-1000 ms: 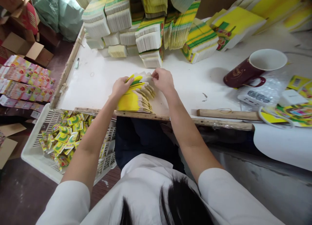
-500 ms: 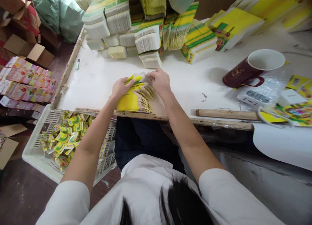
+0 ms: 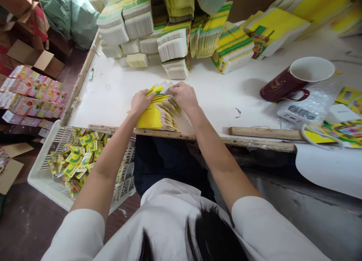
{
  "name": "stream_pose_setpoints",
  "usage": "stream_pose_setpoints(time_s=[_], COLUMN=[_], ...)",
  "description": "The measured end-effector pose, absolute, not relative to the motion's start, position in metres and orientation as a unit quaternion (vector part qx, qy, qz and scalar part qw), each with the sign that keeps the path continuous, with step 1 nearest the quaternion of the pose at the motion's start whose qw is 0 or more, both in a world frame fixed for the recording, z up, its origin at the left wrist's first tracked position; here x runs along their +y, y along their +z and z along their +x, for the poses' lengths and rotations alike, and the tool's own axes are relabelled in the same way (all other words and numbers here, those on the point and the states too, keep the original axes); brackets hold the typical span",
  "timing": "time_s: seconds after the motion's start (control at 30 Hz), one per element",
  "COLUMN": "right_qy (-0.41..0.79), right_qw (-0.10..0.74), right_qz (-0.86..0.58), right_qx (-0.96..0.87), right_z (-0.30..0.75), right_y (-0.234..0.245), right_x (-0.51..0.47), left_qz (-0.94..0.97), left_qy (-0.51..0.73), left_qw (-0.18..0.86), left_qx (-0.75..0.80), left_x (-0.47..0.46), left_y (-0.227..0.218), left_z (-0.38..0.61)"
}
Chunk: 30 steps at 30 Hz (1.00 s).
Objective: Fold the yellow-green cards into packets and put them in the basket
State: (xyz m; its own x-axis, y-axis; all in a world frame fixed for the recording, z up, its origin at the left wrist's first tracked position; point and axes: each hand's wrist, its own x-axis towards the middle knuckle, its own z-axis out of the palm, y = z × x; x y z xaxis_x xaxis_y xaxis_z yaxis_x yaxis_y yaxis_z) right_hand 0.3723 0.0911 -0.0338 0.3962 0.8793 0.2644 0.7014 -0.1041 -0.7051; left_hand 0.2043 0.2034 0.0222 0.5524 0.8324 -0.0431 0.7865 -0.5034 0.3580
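A fanned pile of flat yellow cartons (image 3: 151, 117) lies at the table's front edge, before my body. My left hand (image 3: 140, 102) rests on the pile's left side, its fingers closed on the upper yellow and green carton (image 3: 155, 90). At the far right corner of the pile, my right hand (image 3: 183, 95) pinches the pale end of the cartons between thumb and fingers. How many pieces it grips is hidden by the fingers.
Bundles of folded cartons (image 3: 172, 50) are stacked at the back of the white table (image 3: 209, 103). To the right stand a maroon mug (image 3: 283, 82), a power strip (image 3: 296, 114) and a wooden stick (image 3: 266, 133). A white basket (image 3: 42, 178) of small yellow packs sits lower left.
The view has shifted slightly. My right hand has moved a little at the pile's far corner; my left hand stays on the cartons.
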Motion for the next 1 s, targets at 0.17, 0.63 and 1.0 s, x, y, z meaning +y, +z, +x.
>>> stream_pose_setpoints(time_s=[0.17, 0.63, 1.0], right_qy=[0.079, 0.050, 0.107], right_qw=[0.386, 0.362, 0.333], right_qz=[-0.756, -0.764, -0.791], right_qx=[-0.522, -0.531, -0.502], right_z=[0.367, 0.359, 0.371], right_y=[-0.029, -0.021, -0.015], right_x=[0.089, 0.086, 0.090], left_qz=[0.868, 0.869, 0.888], left_qy=[0.056, 0.039, 0.033], left_qw=[0.154, 0.134, 0.121], left_qx=[0.469, 0.475, 0.443], left_x=[0.201, 0.199, 0.197], left_y=[0.024, 0.025, 0.027], left_z=[0.205, 0.205, 0.202])
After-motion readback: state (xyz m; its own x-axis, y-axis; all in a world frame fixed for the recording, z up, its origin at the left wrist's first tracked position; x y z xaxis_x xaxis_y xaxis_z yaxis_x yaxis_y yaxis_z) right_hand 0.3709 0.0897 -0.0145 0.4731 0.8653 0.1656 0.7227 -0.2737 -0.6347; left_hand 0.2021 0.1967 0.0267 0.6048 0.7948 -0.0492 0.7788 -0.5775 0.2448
